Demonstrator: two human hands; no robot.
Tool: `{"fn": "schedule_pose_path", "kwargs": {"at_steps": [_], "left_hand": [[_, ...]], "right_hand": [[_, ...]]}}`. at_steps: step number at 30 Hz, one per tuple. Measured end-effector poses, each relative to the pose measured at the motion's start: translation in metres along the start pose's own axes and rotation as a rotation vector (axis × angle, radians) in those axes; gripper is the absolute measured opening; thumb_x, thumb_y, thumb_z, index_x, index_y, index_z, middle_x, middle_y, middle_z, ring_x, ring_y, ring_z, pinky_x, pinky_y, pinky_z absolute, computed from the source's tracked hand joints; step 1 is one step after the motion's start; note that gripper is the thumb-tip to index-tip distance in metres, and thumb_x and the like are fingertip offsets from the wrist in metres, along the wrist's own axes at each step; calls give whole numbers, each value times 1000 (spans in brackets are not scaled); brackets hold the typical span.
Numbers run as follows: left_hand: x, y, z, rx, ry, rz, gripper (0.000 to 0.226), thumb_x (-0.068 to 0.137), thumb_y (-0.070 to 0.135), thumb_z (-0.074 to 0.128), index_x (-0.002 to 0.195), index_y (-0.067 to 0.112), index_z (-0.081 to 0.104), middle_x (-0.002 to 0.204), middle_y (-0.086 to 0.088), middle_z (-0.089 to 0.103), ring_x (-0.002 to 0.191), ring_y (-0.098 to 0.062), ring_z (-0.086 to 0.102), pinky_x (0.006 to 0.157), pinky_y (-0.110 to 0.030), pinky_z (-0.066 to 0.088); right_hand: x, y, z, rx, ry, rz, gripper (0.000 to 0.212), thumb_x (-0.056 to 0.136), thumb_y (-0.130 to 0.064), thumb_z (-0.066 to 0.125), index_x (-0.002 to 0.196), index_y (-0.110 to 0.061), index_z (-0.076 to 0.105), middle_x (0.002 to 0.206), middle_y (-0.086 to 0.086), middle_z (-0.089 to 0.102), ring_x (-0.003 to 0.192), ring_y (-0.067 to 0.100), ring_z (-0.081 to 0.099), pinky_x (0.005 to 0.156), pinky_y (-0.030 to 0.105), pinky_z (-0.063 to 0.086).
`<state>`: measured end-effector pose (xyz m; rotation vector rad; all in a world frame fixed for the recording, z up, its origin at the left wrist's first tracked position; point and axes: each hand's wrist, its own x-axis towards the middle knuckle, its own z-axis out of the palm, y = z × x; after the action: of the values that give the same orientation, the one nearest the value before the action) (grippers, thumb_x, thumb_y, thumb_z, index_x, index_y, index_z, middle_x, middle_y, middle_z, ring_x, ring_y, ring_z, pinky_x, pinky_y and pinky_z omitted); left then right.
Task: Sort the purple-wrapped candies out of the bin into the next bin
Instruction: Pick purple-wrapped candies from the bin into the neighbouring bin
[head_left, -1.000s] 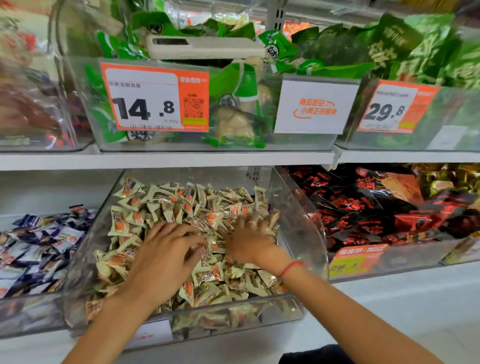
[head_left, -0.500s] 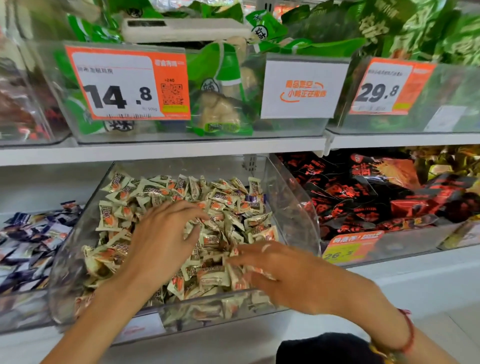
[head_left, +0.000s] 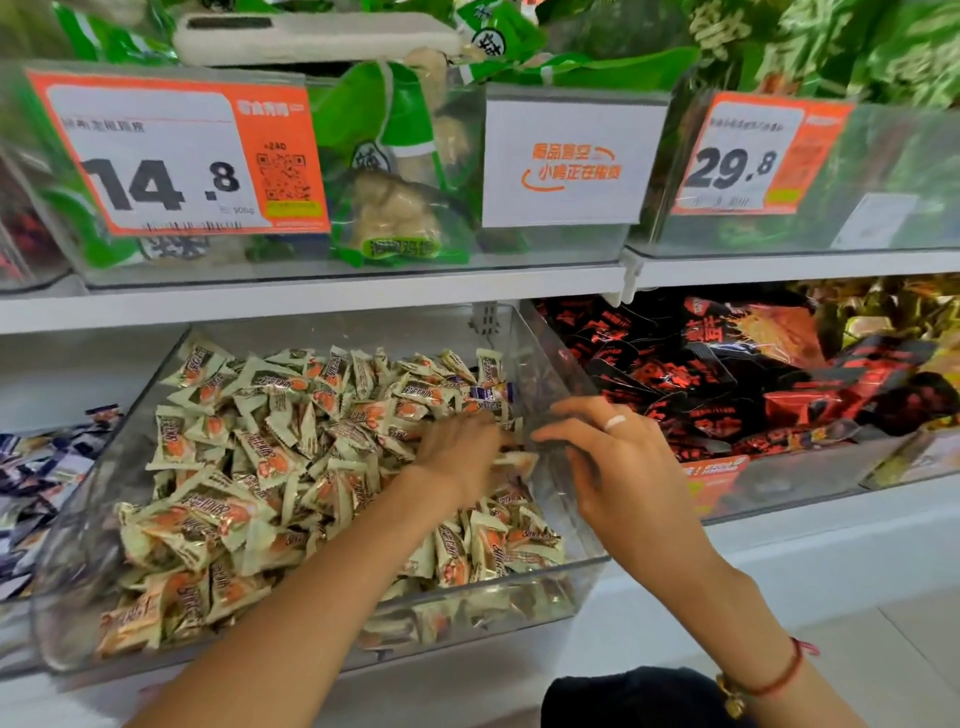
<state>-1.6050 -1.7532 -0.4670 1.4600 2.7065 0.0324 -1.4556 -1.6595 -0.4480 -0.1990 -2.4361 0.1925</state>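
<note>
We note one purple-and-white wrapped candy (head_left: 488, 393) lying on top of the pile of cream-and-orange wrapped candies (head_left: 291, 467), near the back right corner of the clear plastic bin (head_left: 332, 639), close to that bin's right wall. Its long axis runs roughly left to right, a little tilted. Our left hand (head_left: 457, 457) rests knuckles-up in the pile just in front of and slightly left of it, fingers bent down among the wrappers; whether they pinch anything we cannot tell. Our right hand (head_left: 618, 462) hovers at the right wall, fingers relaxed and spread, holding nothing, its fingertips pointing left toward the left hand. We judge the left hand nearer: a short reach up and to the right would meet the candy. The neighbouring bin of dark blue-purple and white candies (head_left: 36, 467) lies well apart on the far left, so the carry would cross the whole pile.
</note>
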Motion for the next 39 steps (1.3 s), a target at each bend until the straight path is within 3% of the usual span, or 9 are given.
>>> {"fn": "schedule_pose_path", "kwargs": {"at_steps": [3, 8, 15, 19, 22, 26, 31, 34, 39], "left_hand": [[-16, -23, -13, -52, 95, 30, 32, 89, 41, 60, 121, 34, 59, 97, 8, 56, 88, -13, 54, 91, -30, 43], [-71, -78, -40, -95, 18, 115, 35, 90, 39, 57, 125, 45, 53, 123, 25, 43, 118, 1, 38, 111, -29, 29], [-119, -83, -53, -174, -294, 106, 42, 90, 50, 52, 131, 54, 41, 136, 30, 28, 130, 7, 22, 115, -28, 20], [-97, -48, -62, -302, 8, 80, 24, 96, 42, 47, 116, 42, 59, 124, 23, 51, 108, 1, 54, 101, -25, 39], [-57, -17, -42, -250, -6, 118, 24, 95, 31, 55, 118, 29, 63, 119, 16, 59, 83, -8, 63, 82, -22, 47], [-8, 0, 0, -65, -80, 11, 30, 91, 41, 59, 114, 23, 64, 132, -1, 51, 117, -23, 49, 103, -44, 40], [7, 1, 3, 62, 19, -86, 38, 86, 42, 65, 114, 16, 63, 127, -2, 51, 122, -21, 44, 102, -38, 39], [-12, -11, -3, -101, 75, -38, 29, 86, 39, 66, 112, 27, 63, 124, 5, 56, 110, -15, 52, 101, -35, 40], [-53, -20, -21, -910, 229, 64, 26, 86, 37, 63, 111, 31, 62, 105, 17, 66, 91, 3, 63, 81, -20, 52]], "right_hand": [[-3, 1, 1, 43, 0, 30, 34, 80, -4, 50, 96, -23, 73, 111, 0, 66, 87, 26, 63, 79, 29, 34], [-4, 2, 4, 87, 30, 36, 39, 86, -13, 37, 93, -25, 74, 110, -2, 66, 85, 23, 60, 82, 29, 32], [-3, 5, 3, 78, -11, 20, 37, 81, 10, 58, 96, -21, 74, 112, 4, 65, 81, 28, 62, 80, 35, 41], [-4, 3, 5, 71, 13, 11, 39, 79, 12, 59, 95, -19, 74, 111, 4, 66, 79, 28, 62, 77, 36, 45], [-5, 2, 3, 68, 8, 11, 41, 77, 14, 60, 95, -20, 74, 111, 3, 66, 80, 27, 63, 75, 32, 41], [-5, 3, 1, 36, -10, 16, 38, 77, 10, 62, 93, -23, 73, 112, -1, 66, 80, 27, 63, 75, 28, 37], [-2, 5, -2, 5, -41, -12, 33, 79, 4, 63, 93, -24, 72, 112, -3, 65, 82, 27, 64, 74, 29, 41], [-2, 3, -5, -21, -22, -16, 30, 77, 2, 71, 94, -23, 73, 109, -2, 66, 97, 26, 61, 75, 38, 51], [8, -15, -10, 31, 152, 125, 25, 90, -37, 57, 97, -21, 74, 105, -5, 66, 104, 20, 54, 83, 41, 47]]}}
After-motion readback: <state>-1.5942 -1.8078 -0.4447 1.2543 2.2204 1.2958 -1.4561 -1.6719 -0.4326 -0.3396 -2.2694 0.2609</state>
